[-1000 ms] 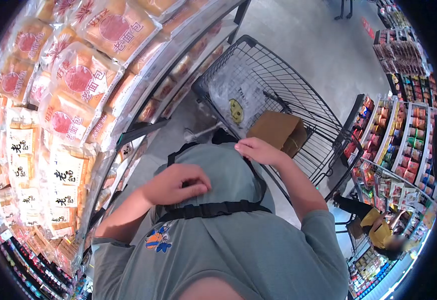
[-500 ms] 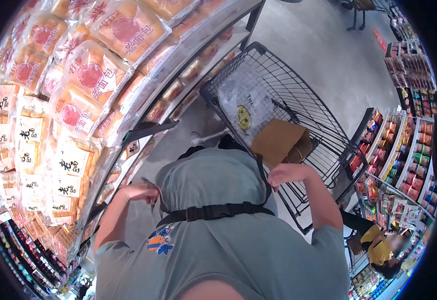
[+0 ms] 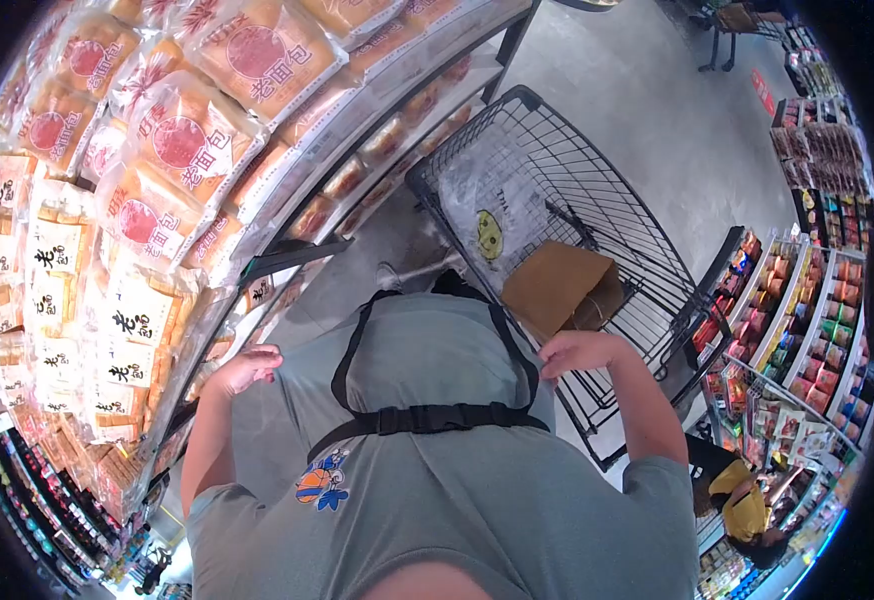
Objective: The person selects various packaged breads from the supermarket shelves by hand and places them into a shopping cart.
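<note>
My left hand (image 3: 247,370) is closed in a pinch on the side of the grey-green T-shirt (image 3: 437,350) and holds the cloth stretched out to the left. My right hand (image 3: 579,352) is closed at the other side of the shirt, beside a black strap (image 3: 517,345); its fingertips are partly hidden, and it seems to pinch the shirt cloth there. A black belt with buckles (image 3: 432,418) runs across the shirt. Beyond my right hand stands a wire shopping cart (image 3: 607,170), holding a brown paper bag (image 3: 557,282) and a clear plastic bag (image 3: 487,190) with a yellow smiley.
Shelves of packaged bread (image 3: 192,140) rise close on the left, with a dark shelf bracket (image 3: 297,258) jutting out. Snack shelves (image 3: 807,330) line the right side. A person in yellow and black (image 3: 742,505) is at the lower right. Grey floor (image 3: 657,80) extends ahead.
My left hand has moved outward and slightly up, drawing the shirt cloth away from the body. The left strap now shows in full on the shirt. My right hand has barely moved.
</note>
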The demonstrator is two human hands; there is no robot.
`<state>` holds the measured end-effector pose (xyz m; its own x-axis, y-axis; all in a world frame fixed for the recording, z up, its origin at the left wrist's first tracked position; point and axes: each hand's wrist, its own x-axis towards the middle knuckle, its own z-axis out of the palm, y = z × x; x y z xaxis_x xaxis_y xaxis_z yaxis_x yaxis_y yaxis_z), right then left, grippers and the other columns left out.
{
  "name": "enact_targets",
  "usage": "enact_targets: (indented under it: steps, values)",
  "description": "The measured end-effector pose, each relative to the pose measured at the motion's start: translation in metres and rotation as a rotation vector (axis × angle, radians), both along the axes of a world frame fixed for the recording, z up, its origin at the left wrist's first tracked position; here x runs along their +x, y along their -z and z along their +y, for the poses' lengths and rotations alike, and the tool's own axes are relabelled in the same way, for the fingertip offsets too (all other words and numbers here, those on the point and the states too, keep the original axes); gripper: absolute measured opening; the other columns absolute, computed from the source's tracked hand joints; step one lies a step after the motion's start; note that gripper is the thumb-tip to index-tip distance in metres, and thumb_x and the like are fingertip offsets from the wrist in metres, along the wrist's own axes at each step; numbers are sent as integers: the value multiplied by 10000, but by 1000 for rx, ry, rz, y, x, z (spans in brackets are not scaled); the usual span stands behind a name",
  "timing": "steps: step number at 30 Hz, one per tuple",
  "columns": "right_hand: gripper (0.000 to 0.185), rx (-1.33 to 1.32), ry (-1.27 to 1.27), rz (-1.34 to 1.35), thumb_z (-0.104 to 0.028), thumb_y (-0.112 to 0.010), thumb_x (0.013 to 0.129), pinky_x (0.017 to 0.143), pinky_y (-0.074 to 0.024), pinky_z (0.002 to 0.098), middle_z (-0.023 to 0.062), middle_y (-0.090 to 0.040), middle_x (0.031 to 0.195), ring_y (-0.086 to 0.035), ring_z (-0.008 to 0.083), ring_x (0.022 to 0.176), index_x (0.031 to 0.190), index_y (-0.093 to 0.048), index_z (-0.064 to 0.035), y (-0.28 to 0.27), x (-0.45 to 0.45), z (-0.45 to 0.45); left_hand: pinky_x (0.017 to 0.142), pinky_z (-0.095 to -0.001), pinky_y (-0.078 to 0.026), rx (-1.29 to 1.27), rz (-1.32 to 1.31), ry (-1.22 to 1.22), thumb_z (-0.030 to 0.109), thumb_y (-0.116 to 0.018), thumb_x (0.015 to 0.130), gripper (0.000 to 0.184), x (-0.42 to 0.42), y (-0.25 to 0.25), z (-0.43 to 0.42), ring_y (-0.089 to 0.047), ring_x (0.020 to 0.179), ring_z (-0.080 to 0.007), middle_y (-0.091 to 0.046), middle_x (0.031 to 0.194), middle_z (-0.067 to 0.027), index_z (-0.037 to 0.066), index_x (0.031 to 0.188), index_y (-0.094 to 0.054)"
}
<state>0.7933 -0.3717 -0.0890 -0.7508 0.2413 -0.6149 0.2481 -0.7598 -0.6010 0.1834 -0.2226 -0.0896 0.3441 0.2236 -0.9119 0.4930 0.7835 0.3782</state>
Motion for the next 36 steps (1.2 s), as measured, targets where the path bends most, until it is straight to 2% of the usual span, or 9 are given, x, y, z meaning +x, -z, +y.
enact_targets:
  steps: [2, 10, 12, 15, 19, 20, 21, 30, 36]
  values:
    - [210, -5, 326, -182, -223, -660, 929, 695, -508, 272, 7, -647, 773, -623, 108, 746, 836, -640, -36, 21, 32, -17, 682, -275, -459, 26, -9, 106, 316, -648, 898, 253, 11, 5, -7, -505, 689, -91, -460, 722, 40, 112, 793, -542]
    - [183, -77, 330, -173, -196, -663, 915, 717, -540, 288, 64, -669, 846, -653, 160, 775, 935, -657, -15, 19, 35, -28, 736, -297, -490, -170, -125, 76, 332, -601, 919, 274, 0, 43, -30, -590, 810, -94, -623, 890, 10, 70, 997, -621]
    - [264, -233, 99, -74, -233, -664, 907, 745, -560, 316, 95, -676, 896, -671, 197, 830, 1030, -654, 1, 29, 32, -40, 836, -342, -499, -289, 123, 770, 367, -617, 904, 438, -3, 52, -47, -609, 991, -138, -665, 1099, -37, 49, 1204, -611]
    - [425, -228, -323, -298, -288, -671, 890, 771, -568, 349, 117, -695, 979, -672, 239, 914, 1205, -616, -8, 34, -8, -79, 968, -398, -457, -426, 189, 672, 408, -616, 896, 557, -17, 80, -94, -558, 1162, -213, -618, 1274, -57, 82, 1344, -551]
    - [409, -195, -322, -351, -275, -666, 887, 775, -565, 360, 126, -694, 992, -671, 252, 923, 1195, -621, -10, 29, -45, -101, 964, -400, -458, -316, 169, 646, 396, -610, 905, 522, -24, 90, -177, -564, 1149, -218, -626, 1256, -63, 79, 1317, -568]
    - [403, -185, -327, -370, -271, -665, 887, 776, -563, 363, 129, -693, 996, -671, 256, 926, 1192, -622, -11, 29, -54, -101, 963, -400, -458, -290, 162, 635, 393, -609, 907, 513, 70, 115, -151, -566, 1146, -220, -628, 1251, -65, 78, 1310, -572]
    - [398, -173, -334, -388, -267, -663, 886, 777, -562, 367, 132, -693, 1001, -671, 260, 929, 1189, -624, -12, 29, -61, -102, 962, -400, -459, -265, 156, 623, 389, -607, 909, 504, 68, 122, -158, -567, 1143, -221, -630, 1247, -66, 77, 1303, -576]
    - [352, -45, -353, -572, -230, -649, 879, 789, -550, 398, 159, -689, 1040, -668, 298, 957, 1159, -637, -18, 29, -84, -132, 953, -402, -461, 5, 96, 535, 362, -594, 928, 430, -77, 145, -225, -582, 1113, -233, -649, 1206, -79, 69, 1243, -614]
    - [323, 108, -396, -675, -205, -640, 874, 797, -543, 418, 177, -686, 1065, -666, 323, 976, 1140, -645, -21, 37, -41, -176, 947, -404, -463, 221, 96, 422, 343, -585, 941, 387, -94, 183, -201, -592, 1094, -242, -661, 1179, -87, 63, 1203, -639]
